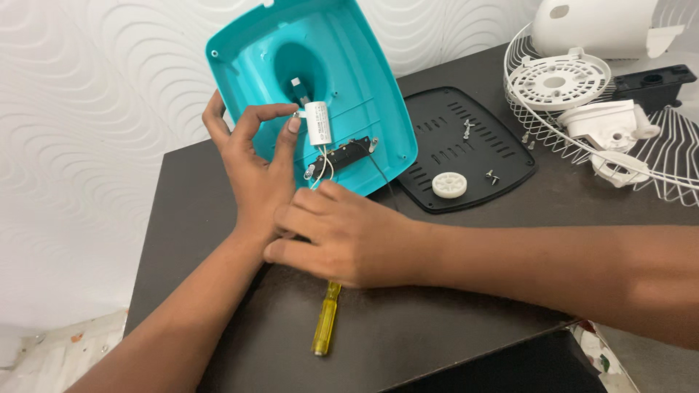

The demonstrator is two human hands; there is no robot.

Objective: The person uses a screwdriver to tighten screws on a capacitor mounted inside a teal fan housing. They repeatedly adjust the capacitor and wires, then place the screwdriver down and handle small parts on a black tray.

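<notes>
A white cylindrical capacitor (317, 122) with a printed label stands inside the teal shell (378, 102), far left-centre; the left hand (251, 164), half open, pinches it with fingertips; the right hand (342, 233), loosely curled, rests at the shell's near edge, above a yellow screwdriver (325, 320).

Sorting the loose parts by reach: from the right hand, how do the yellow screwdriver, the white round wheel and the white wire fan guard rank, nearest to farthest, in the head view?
From the right hand:
1. yellow screwdriver, just below it, handle partly under the hand.
2. white round wheel, up and right, on the black vented plate.
3. white wire fan guard, far right corner.
</notes>
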